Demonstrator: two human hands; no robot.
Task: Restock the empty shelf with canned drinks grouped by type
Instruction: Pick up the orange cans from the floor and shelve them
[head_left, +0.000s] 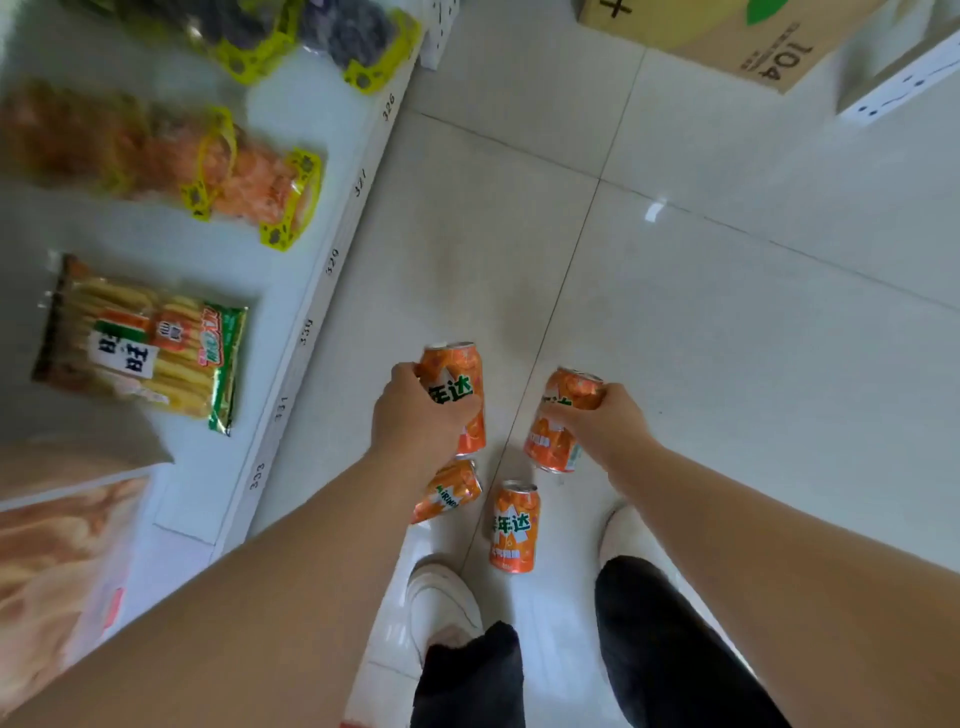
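Right, my left hand (415, 421) grips one orange can (460, 382), my right hand (610, 428) a second can (556, 436); a third can (451, 492) and fourth can (514, 527) sit just below. Shelf edge (311, 312) close left, open floor (727, 338) right.

Near side of left can (457, 374) hidden under left grip (415, 421); middle of right can (569, 388) hidden under right grip (605, 423). Left wrist hides one end of tilted can (453, 492). Top edge cuts cardboard box (727, 41). Blurred and cropped: snack bags (337, 31). Smeared: shelf-edge numbers (332, 261).
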